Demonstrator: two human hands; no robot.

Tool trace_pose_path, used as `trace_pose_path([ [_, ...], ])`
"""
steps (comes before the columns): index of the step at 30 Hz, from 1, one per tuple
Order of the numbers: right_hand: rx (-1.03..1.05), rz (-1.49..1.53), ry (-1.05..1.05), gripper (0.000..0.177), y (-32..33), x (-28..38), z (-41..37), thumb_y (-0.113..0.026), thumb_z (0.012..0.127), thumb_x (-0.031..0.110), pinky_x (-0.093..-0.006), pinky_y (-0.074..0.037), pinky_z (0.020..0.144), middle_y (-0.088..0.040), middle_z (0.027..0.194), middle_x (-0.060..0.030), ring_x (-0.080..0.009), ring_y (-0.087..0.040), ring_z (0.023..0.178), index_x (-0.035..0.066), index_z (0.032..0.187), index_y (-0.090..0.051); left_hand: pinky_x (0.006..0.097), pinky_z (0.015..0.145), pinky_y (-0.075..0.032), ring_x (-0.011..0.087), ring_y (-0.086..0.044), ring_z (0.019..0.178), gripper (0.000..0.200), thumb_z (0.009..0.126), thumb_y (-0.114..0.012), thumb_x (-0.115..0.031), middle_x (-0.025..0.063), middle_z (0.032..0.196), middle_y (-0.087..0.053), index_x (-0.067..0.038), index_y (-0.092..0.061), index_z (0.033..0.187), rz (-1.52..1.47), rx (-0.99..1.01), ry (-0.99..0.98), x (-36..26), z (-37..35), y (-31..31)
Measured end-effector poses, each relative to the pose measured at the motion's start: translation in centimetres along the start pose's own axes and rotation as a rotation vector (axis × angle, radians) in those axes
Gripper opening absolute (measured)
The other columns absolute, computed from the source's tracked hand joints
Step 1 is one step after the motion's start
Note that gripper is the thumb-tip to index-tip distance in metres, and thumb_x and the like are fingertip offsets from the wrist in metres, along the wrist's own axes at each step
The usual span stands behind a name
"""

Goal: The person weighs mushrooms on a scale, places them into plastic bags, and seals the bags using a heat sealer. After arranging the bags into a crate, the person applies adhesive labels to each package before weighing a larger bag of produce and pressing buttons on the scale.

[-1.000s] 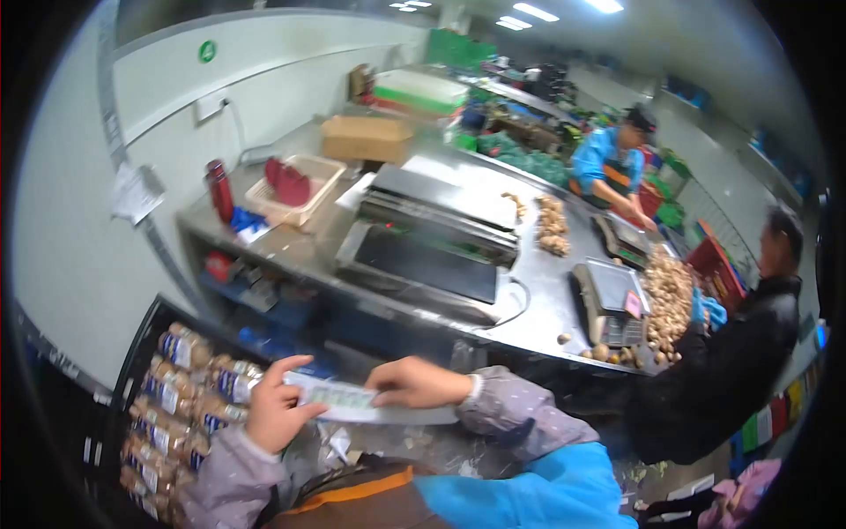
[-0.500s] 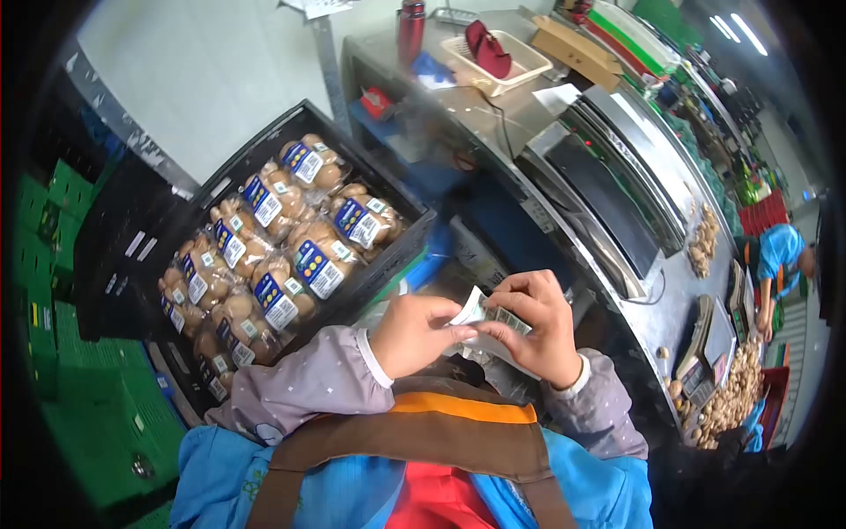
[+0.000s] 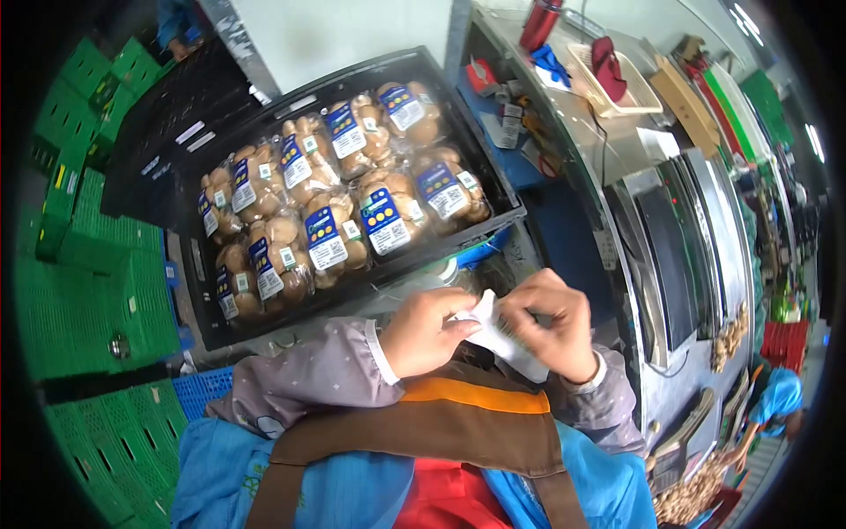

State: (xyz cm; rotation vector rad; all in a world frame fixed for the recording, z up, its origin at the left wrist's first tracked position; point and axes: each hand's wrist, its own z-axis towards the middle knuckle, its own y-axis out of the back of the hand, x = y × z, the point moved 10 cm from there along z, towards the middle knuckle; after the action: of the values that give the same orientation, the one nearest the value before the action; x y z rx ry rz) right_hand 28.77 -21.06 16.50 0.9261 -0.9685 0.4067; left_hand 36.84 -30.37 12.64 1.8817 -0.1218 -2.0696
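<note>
A white strip of label paper is pinched between the thumb and fingers of my left hand. Over the strip's upper right part, my right hand has its fingers curled against the paper; its fingertips are slightly blurred. Whether a single sticker is between them cannot be seen. Beyond my hands, to the left, a black crate holds several clear-wrapped packs of brown mushrooms. Each pack carries a blue and white label, and many show a small square code sticker.
Green crates are stacked at left, near a blue crate. On the right stands a metal bench with a wrapping machine, a cream basket and a red flask. Another person in blue works by loose mushrooms.
The view has swung, so the crate and bench sit differently in it. My right fingers have curled and shifted on the strip, whose printed labels now hardly show.
</note>
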Motion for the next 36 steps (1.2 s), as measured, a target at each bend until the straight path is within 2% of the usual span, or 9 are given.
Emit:
trace_pose_path([
  [2,-0.190,0.187,-0.208,0.007,1.7,-2.4,0.3,-0.067,0.067,-0.002,-0.0296,-0.044,0.065,-0.063,0.071,-0.0092,-0.0212,-0.057,0.071,0.002,0.073,-0.066,0.0313,0.059,-0.044,0.0202,-0.053,0.062,0.033,0.077,-0.062,-0.001,0.0145,0.079,-0.057,-0.003,-0.058,0.109,0.018,-0.016,0.109,0.1,0.0,0.7],
  [4,-0.273,-0.210,0.088,0.010,2.1,1.6,1.4,-0.067,0.067,-0.002,-0.0310,-0.044,0.063,-0.062,0.072,-0.0086,-0.0226,-0.056,0.070,0.004,0.075,-0.064,0.0374,0.064,-0.046,0.0313,-0.060,0.070,0.060,0.075,-0.058,0.000,0.0181,0.078,-0.060,-0.014,-0.045,0.132,0.052,0.045,0.260,1.2,-0.4,0.3],
  [8,-0.142,-0.432,0.421,0.024,-2.9,5.8,1.7,-0.073,0.064,0.008,-0.0336,-0.041,0.065,-0.061,0.084,-0.0052,-0.0229,-0.054,0.072,0.008,0.086,-0.065,0.0389,0.069,-0.048,0.0348,-0.062,0.079,0.053,0.076,-0.056,0.000,0.0204,0.085,-0.062,-0.010,-0.048,0.128,-0.034,-0.028,0.164,1.3,-0.4,0.8],
  [14,0.074,0.064,0.083,0.026,-2.4,2.2,6.7,-0.076,0.066,0.010,-0.0356,-0.044,0.073,-0.062,0.081,-0.0104,-0.0267,-0.056,0.078,0.000,0.088,-0.065,0.0447,0.070,-0.046,0.0413,-0.058,0.082,0.036,0.077,-0.054,-0.001,0.0221,0.087,-0.061,-0.003,-0.052,0.114,0.039,-0.084,0.056,0.9,-1.2,2.4],
  [20,0.658,0.009,0.170,0.012,-8.7,2.6,9.4,-0.071,0.073,0.003,-0.0279,-0.047,0.067,-0.062,0.075,-0.0061,-0.0194,-0.059,0.073,-0.001,0.081,-0.063,0.0391,0.068,-0.048,0.0363,-0.060,0.081,0.036,0.081,-0.056,-0.003,0.0181,0.092,-0.063,-0.007,-0.054,0.116,0.107,-0.050,0.162,2.4,-2.1,3.7],
  [22,0.519,0.435,-0.371,0.006,-8.2,-3.4,12.6,-0.068,0.078,0.004,-0.0246,-0.047,0.062,-0.063,0.074,-0.0035,-0.0124,-0.058,0.067,0.000,0.081,-0.064,0.0377,0.067,-0.047,0.0343,-0.061,0.079,0.033,0.081,-0.058,-0.003,0.0166,0.091,-0.063,-0.007,-0.056,0.114,0.054,-0.148,0.142,3.2,-2.9,4.7],
  [24,0.271,0.278,-0.400,0.006,-7.0,-10.7,17.8,-0.067,0.080,0.005,-0.0227,-0.047,0.058,-0.064,0.077,-0.0018,-0.0083,-0.057,0.066,0.001,0.084,-0.066,0.0362,0.065,-0.047,0.0323,-0.062,0.077,0.031,0.081,-0.059,-0.004,0.0152,0.089,-0.064,-0.008,-0.058,0.111,0.000,-0.244,0.117,3.6,-3.8,6.0],
  [27,0.319,0.167,-0.473,0.012,-9.9,-15.7,19.7,-0.070,0.076,0.007,-0.0232,-0.047,0.054,-0.065,0.073,-0.0044,-0.0098,-0.059,0.062,-0.001,0.085,-0.068,0.0295,0.059,-0.046,0.0206,-0.062,0.068,0.014,0.077,-0.068,-0.007,0.0107,0.080,-0.066,-0.005,-0.066,0.091,0.029,-0.313,0.082,3.4,-5.1,7.5],
  [36,0.318,-0.539,-0.334,0.030,-11.7,-17.8,22.2,-0.073,0.061,0.025,-0.0340,-0.052,0.064,-0.065,0.065,-0.0148,-0.0239,-0.066,0.064,-0.001,0.077,-0.070,0.0279,0.064,-0.050,0.0173,-0.066,0.075,0.024,0.075,-0.069,-0.002,0.0120,0.086,-0.067,-0.005,-0.064,0.098,-0.132,-0.477,0.166,4.8,-7.4,10.2],
])
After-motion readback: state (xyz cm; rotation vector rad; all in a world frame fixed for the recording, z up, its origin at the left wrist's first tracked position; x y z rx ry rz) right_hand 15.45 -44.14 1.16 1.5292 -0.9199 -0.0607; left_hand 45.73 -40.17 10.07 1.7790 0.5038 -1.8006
